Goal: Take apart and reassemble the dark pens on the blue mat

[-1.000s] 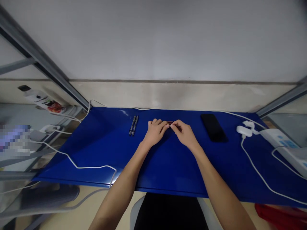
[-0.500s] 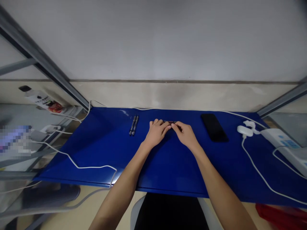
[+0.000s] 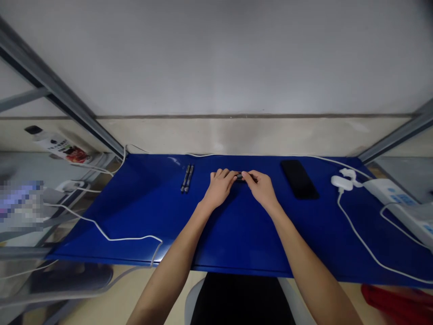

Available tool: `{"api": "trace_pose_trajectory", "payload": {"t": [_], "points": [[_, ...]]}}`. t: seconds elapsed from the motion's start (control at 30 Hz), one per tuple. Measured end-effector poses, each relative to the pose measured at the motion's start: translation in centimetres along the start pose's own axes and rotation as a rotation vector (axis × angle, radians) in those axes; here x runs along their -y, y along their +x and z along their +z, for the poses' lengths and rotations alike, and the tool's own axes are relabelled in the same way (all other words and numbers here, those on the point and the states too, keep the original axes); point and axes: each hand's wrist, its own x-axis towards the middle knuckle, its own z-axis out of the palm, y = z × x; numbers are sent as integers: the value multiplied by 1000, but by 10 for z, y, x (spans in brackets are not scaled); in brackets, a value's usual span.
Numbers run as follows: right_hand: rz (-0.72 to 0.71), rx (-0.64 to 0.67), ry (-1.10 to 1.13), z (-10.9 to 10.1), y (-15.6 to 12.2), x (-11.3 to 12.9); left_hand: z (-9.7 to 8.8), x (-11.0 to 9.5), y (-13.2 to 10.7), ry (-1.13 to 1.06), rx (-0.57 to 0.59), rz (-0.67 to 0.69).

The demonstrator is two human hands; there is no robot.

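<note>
1. Near the back of the glossy blue rectangular bench (image 3: 237, 239), about midway along it, a small, slim, dark thing (image 3: 240, 176) lies between your two hands; they cover its ends, so its full shape cannot be told.
2. Your left hand (image 3: 218, 187) rests palm down at its left end, fingers bent and close together; whether they pinch it, you cannot tell from this view.
3. Your right hand (image 3: 262, 187) has thumb and forefinger pinching the right end, with the other fingers curled beneath and partly hidden.
4. To the left of your left hand, well apart from it, two slender dark pens (image 3: 189, 178) lie side by side, slightly slanted, tops toward the wall.
5. To the right of your right hand, a flat black rectangular phone (image 3: 299, 179) lies at a slant, touched by neither hand.
6. Farther right you have a small rounded white plastic case (image 3: 342, 183) with a white cable at its near end, just beside a long white power strip (image 3: 394, 196).
7. At your left, another thin white cable (image 3: 131, 238) crosses the bench's front corner and drops over the edge.
</note>
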Motion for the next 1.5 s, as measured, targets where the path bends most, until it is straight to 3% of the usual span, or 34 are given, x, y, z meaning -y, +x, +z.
{"api": "trace_pose_trajectory", "payload": {"t": [0.3, 0.43, 0.57, 0.67, 0.83, 0.93, 1.13, 1.2, 1.37, 1.5], "points": [[51, -153, 252, -5, 6, -7, -2, 8, 2, -223, -36, -14], [16, -90, 299, -7, 7, -7, 2, 7, 3, -659, -65, -112], [4, 85, 238, 0, 3, -5, 5, 5, 6, -1073, -182, -188], [-6, 193, 298, 8, 0, -5, 4, 7, 7, -1120, -218, -207], [-14, 227, 418, 14, 0, -8, 2, 7, 6, -1100, -246, -252], [6, 178, 446, 9, 3, -9, 3, 7, 7, -1094, -263, -279], [86, -40, 507, -10, 9, -14, 4, 15, 9, -1217, -321, -379], [97, -89, 607, -14, 11, -14, 3, 15, 8, -1212, -248, -371], [159, -140, 844, -13, 12, -6, 6, 2, 5, -1229, 102, -282], [223, -27, 1173, -8, 10, 2, 15, -8, 3, -1218, 231, -248]]}}
